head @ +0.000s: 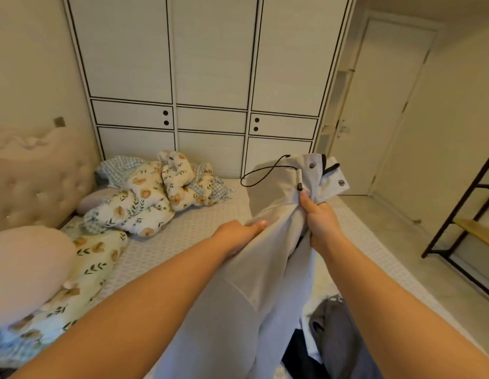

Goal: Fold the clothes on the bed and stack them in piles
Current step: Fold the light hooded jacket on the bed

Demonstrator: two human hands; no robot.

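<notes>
Both arms outstretched, left grip (239, 233) and right grip (318, 217) clenched.

Bedroom in a home.

Shown by a bed (183, 228) with a patterned mattress cover, backed by a tufted, padded headboard (38, 181) on the left; heaped on it a floral duvet (145, 198) with a checked underside, plus pink pillows (24, 266) near the headboard. Behind the bed, filling the far wall, a tall white built-in wardrobe (210, 64) with black-lined door panels and round finger-holes in the lower drawers. To the right, a plain white interior door (388, 105) with a lever handle, pale floor tiles (401, 214), and a black metal-framed shelf unit (467, 214) with a wooden board. Loose garments (333, 324) piled at the near end of the bed.
</notes>
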